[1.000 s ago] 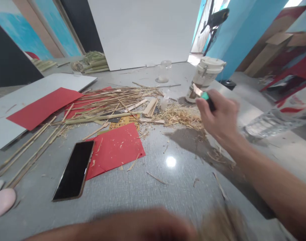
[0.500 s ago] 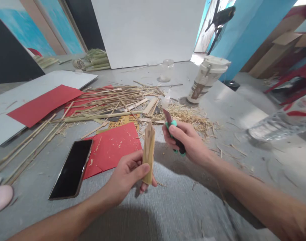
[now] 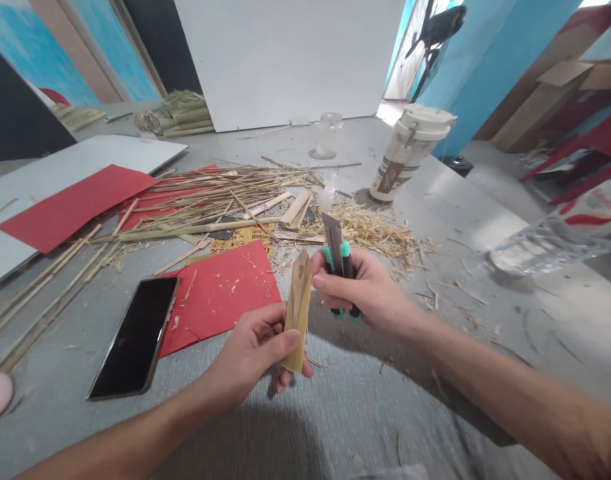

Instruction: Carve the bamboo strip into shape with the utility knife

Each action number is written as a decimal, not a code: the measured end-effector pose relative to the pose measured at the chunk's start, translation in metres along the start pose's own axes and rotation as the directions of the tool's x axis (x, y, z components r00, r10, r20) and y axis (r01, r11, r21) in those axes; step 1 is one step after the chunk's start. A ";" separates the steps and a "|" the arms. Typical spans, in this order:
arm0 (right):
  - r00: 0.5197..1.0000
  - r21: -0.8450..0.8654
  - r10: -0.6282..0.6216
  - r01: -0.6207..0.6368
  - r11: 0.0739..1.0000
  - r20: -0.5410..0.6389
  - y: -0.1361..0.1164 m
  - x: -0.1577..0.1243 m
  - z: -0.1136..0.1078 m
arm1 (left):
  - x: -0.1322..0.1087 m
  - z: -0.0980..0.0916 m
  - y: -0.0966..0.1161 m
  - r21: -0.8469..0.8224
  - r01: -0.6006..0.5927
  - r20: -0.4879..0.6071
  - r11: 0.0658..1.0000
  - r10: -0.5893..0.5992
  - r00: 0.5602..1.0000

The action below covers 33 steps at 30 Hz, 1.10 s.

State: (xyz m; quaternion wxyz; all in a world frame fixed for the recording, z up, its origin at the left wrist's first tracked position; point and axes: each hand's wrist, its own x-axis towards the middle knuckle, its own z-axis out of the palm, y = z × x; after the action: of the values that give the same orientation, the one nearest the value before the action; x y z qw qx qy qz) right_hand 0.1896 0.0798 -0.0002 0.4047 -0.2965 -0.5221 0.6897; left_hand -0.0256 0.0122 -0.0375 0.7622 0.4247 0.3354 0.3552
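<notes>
Between the thumb and fingers of my left hand [image 3: 265, 343] is a flat yellowish strip of dried stalk [image 3: 297, 310], held upright with its pointed, browner end up. My right hand [image 3: 365, 287] is closed around a utility knife [image 3: 339, 263] with a black and green handle, its wide blade pointing up and away from me. The knife is just right of the strip's tip, and my right fingertips are close to the strip; whether they touch it I cannot tell. Left of my hands lies a red sheet [image 3: 225, 287] sprinkled with shavings.
A phone [image 3: 133, 337] lies at left. Behind are thin stalks [image 3: 210, 193], a heap of shavings [image 3: 380, 230], a small glue bottle [image 3: 327, 197], a glass jar [image 3: 325, 137] and a white tumbler [image 3: 408, 153]. A plastic water bottle [image 3: 545, 240] lies at right.
The knife has turned in my right hand so that the flat of its blade and handle faces me. My right hand has come nearer the strip; my left hand keeps its hold.
</notes>
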 end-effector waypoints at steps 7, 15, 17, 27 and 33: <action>0.999 -0.019 0.020 -0.019 1.000 0.032 0.000 -0.002 0.001 | -0.001 0.003 0.002 0.054 -0.015 -0.059 0.998 0.018 0.998; 0.999 0.005 0.022 -0.022 1.000 0.043 0.006 -0.003 -0.001 | -0.006 0.008 0.006 0.262 0.002 -0.168 0.965 0.044 0.985; 0.999 0.019 0.020 -0.021 1.000 0.048 0.005 -0.002 0.000 | -0.007 0.009 0.008 0.270 0.012 -0.175 0.963 0.036 0.984; 0.999 0.018 0.035 -0.036 0.999 0.042 0.001 -0.002 0.002 | -0.012 0.016 0.010 0.289 -0.084 -0.215 0.954 0.150 0.965; 0.999 0.004 0.027 -0.027 1.000 0.046 0.005 -0.002 0.000 | -0.014 0.018 0.009 0.398 -0.118 -0.216 0.910 0.218 0.952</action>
State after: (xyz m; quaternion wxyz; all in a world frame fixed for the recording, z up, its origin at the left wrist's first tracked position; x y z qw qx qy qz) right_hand 0.1894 0.0774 -0.0055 0.3839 -0.2866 -0.5255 0.7031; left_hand -0.0211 -0.0034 -0.0193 0.5819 0.5426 0.4550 0.3998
